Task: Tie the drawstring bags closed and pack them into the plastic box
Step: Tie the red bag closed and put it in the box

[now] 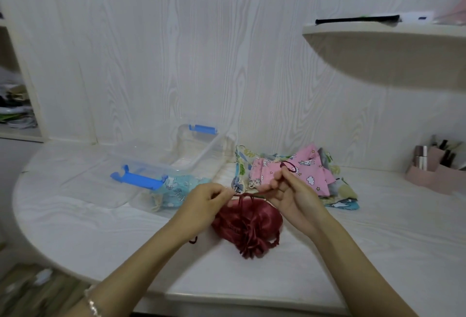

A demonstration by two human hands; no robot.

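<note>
The dark red bag point(245, 225) lies at centre bottom of the frame on the white table point(75, 215), its gathered mouth pointing down-frame toward the person. Its cord point(243, 193) stretches left to right between the hands. The left hand point(206, 198) pinches one end, and the right hand point(290, 190) curls its fingers round the other. The clear plastic box point(176, 155) sits left of centre, with a pile of printed bags point(302, 172) to the right. Behind is a white wood-grain wall point(176, 51), with a shelf point(378, 59) at upper right.
</note>
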